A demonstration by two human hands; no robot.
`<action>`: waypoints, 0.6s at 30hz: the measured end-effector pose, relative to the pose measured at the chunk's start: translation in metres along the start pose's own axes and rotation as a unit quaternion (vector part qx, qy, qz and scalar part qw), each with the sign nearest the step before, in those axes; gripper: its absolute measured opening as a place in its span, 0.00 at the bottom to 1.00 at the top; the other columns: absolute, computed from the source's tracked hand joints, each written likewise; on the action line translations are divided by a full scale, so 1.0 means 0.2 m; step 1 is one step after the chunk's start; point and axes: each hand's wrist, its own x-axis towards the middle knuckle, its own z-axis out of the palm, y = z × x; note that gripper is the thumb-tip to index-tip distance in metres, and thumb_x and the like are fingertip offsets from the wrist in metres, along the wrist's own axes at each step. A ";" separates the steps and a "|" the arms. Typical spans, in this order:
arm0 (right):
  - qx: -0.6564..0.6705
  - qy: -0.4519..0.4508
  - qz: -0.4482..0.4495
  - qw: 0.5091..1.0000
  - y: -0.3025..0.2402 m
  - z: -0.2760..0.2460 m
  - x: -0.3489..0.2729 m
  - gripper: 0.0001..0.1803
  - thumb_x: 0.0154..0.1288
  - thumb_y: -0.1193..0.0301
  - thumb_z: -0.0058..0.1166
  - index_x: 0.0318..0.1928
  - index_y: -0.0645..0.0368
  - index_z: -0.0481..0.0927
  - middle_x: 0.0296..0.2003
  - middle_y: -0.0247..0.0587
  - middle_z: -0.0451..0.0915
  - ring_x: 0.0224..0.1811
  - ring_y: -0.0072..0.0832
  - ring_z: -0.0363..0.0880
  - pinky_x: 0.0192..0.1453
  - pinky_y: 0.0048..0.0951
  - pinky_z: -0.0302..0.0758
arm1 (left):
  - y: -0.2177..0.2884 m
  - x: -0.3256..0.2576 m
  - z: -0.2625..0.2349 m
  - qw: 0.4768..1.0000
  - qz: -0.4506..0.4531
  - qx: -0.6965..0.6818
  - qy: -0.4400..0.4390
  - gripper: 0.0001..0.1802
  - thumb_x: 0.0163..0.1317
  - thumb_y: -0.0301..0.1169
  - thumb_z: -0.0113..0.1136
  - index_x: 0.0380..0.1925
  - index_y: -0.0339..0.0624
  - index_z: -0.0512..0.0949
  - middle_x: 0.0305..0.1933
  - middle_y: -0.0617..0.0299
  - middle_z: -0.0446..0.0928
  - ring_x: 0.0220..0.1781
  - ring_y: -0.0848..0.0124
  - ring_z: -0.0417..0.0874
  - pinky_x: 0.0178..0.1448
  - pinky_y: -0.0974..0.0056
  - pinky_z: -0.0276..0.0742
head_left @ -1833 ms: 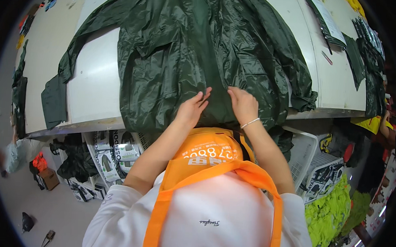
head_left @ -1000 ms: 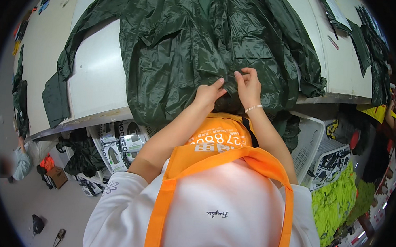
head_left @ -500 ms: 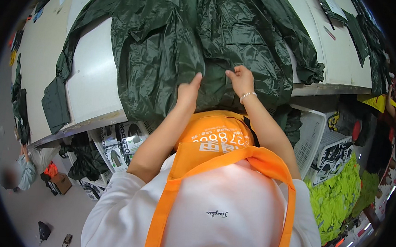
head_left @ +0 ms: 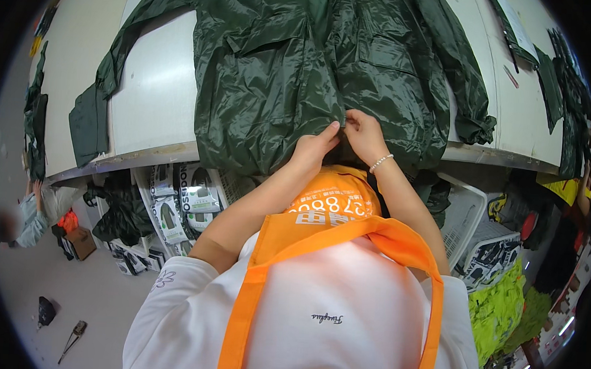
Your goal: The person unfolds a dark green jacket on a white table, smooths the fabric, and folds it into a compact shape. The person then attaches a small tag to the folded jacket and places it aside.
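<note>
Dark green, shiny fabric is pinched by both hands: the left hand (head_left: 316, 147) and the right hand (head_left: 366, 136) meet nearly fingertip to fingertip, grasping the lower front edges of a jacket (head_left: 267, 83). What exactly lies between the tips is too small to tell. At the grip the edges are together; beyond it, toward the top, the front looks open, a smoother green strip showing between the panels. I judge the work to be at an early point: edges met at the bottom, the rest of the front not yet closed.

Outward from the grip, the jacket lies spread over a pale table (head_left: 158, 70), sleeves out to either side. Nearer the body than the grip is an orange apron (head_left: 339, 187); below and right of it stands a white crate (head_left: 464, 213).

Half a second ago the hands stood apart, with a gap between the panels; now they have come together and that gap is gone.
</note>
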 end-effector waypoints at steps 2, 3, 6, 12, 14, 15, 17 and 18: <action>0.076 -0.003 0.034 0.996 -0.02 -0.02 -0.05 0.17 0.56 0.80 0.56 0.48 0.65 0.72 0.33 0.41 0.81 0.33 0.22 0.79 0.39 0.22 0.75 | 0.01 0.02 -0.02 1.000 -0.029 0.010 -0.003 0.21 0.61 0.34 0.63 0.41 0.20 0.73 0.49 0.48 0.74 0.50 0.64 0.77 0.57 0.60 0.74; 0.115 -0.004 0.051 0.992 -0.03 -0.02 -0.07 0.20 0.55 0.80 0.57 0.49 0.64 0.71 0.33 0.41 0.81 0.32 0.23 0.79 0.39 0.23 0.75 | 0.01 0.04 -0.03 0.999 -0.026 0.022 0.006 0.21 0.61 0.33 0.63 0.41 0.21 0.73 0.48 0.49 0.74 0.49 0.64 0.77 0.56 0.61 0.75; 0.179 0.121 0.100 0.971 0.01 -0.03 -0.10 0.24 0.55 0.81 0.58 0.53 0.61 0.66 0.34 0.39 0.79 0.34 0.22 0.78 0.39 0.22 0.74 | 0.00 0.07 0.00 0.999 -0.020 0.045 0.008 0.20 0.60 0.33 0.63 0.40 0.21 0.73 0.45 0.50 0.75 0.45 0.64 0.78 0.53 0.62 0.77; -0.284 0.250 -0.196 0.905 -0.09 -0.01 -0.23 0.16 0.48 0.76 0.63 0.39 0.58 0.74 0.34 0.39 0.74 0.37 0.38 0.74 0.44 0.36 0.71 | -0.01 0.10 0.00 0.991 -0.026 0.127 0.040 0.24 0.57 0.36 0.66 0.36 0.19 0.72 0.41 0.48 0.75 0.41 0.65 0.79 0.46 0.66 0.79; -0.303 0.141 -0.180 0.925 -0.13 0.03 -0.30 0.14 0.49 0.73 0.63 0.37 0.58 0.74 0.33 0.40 0.74 0.39 0.40 0.73 0.46 0.38 0.70 | 0.00 0.10 0.00 0.989 -0.035 0.142 0.035 0.25 0.57 0.36 0.67 0.35 0.18 0.72 0.41 0.46 0.75 0.42 0.64 0.79 0.46 0.66 0.79; -0.314 0.129 -0.134 0.931 -0.12 0.07 -0.31 0.12 0.51 0.70 0.62 0.34 0.58 0.74 0.32 0.40 0.74 0.39 0.40 0.74 0.45 0.38 0.71 | 0.00 0.10 0.00 0.989 -0.027 0.138 0.041 0.26 0.57 0.37 0.67 0.35 0.18 0.73 0.40 0.46 0.76 0.41 0.64 0.80 0.45 0.67 0.79; -0.299 0.136 -0.100 0.939 -0.08 0.10 -0.30 0.12 0.51 0.70 0.63 0.34 0.58 0.74 0.32 0.41 0.73 0.39 0.41 0.75 0.43 0.38 0.72 | -0.02 0.10 0.01 0.991 -0.010 0.126 0.053 0.27 0.57 0.40 0.66 0.34 0.17 0.75 0.38 0.46 0.78 0.38 0.65 0.81 0.43 0.67 0.77; -0.291 0.138 -0.084 0.943 -0.07 0.10 -0.29 0.12 0.51 0.70 0.63 0.35 0.58 0.74 0.33 0.42 0.73 0.39 0.41 0.75 0.43 0.38 0.73 | -0.02 0.10 0.01 0.992 -0.008 0.121 0.044 0.27 0.57 0.40 0.67 0.33 0.17 0.75 0.38 0.46 0.78 0.39 0.65 0.81 0.43 0.67 0.77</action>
